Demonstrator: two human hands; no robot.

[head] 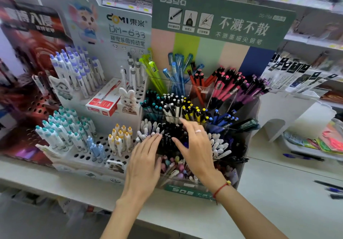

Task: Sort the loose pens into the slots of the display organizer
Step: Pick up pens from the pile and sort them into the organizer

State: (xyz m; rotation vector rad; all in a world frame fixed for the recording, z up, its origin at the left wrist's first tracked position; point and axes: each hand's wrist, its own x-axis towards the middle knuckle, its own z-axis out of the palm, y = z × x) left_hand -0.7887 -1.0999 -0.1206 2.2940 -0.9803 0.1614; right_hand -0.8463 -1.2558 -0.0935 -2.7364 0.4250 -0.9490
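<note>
Display organizer (pixel 193 192) on white shelf (pixel 269 201)

Red-and-white box (pixel 104 102) beside rabbit figure (pixel 129 99)

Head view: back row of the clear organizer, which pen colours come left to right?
Lime green pens → blue pens → red pens → pink pens → purple pens.
</note>
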